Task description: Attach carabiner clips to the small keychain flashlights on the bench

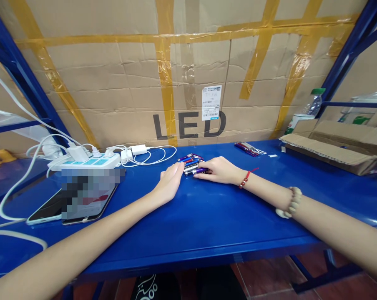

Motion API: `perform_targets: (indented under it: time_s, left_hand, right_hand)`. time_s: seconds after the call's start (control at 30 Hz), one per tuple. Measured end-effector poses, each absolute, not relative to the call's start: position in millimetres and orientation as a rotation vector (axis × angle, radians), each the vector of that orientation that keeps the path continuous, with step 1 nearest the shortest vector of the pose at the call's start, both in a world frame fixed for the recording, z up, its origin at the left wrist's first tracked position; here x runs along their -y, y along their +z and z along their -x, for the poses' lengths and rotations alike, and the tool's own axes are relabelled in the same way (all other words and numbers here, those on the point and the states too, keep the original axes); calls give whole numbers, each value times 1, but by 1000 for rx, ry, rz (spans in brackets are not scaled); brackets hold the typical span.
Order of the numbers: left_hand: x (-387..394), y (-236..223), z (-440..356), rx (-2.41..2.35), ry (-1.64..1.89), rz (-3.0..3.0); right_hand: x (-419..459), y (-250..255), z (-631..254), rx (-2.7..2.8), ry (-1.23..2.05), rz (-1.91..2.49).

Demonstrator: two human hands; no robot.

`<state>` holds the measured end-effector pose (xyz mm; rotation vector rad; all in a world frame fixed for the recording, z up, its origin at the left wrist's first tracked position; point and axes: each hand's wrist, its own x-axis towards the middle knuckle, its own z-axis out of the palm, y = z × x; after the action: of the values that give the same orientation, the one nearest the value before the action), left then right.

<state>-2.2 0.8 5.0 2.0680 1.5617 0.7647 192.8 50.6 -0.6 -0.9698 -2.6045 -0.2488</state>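
1. Right hand (220,170): thumb and fingers nearly closed on a purple tube (201,171), at the near right side of the tube pile (191,159).
2. Left hand (169,182): fingers straight and together, tips at the pile's left end. Can't tell if they pinch anything; thumb contact is too small to read.
3. Pile sits between both sets of fingertips on the blue table (182,233): shiny metallic tubes in blue, red and silver, probably pen-sized.
4. Second tube bunch (247,149), with white cords, lies beyond and right of the right fingers.
5. Left of the left fingers: power strip (85,163), two phones nearer the wearer.
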Motion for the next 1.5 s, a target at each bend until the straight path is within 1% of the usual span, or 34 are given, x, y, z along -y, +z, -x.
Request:
perform_targets:
  time_s: [0.27, 0.63, 1.23, 1.5]
  left_hand:
    - [0, 6, 2, -1566, 740, -2062]
    - [-3, 1, 4, -1561, 745, -2096]
    - [-2, 4, 2, -1580, 710, -2027]
    - [-3, 4, 3, -1575, 707, -2052]
  right_hand:
    - [-50, 1, -192, 2613, -248, 974]
    - [-50, 2, -194, 2642, -176, 972]
    - [-47, 5, -193, 2613, -63, 939]
    - [-47, 4, -193, 2607, -67, 945]
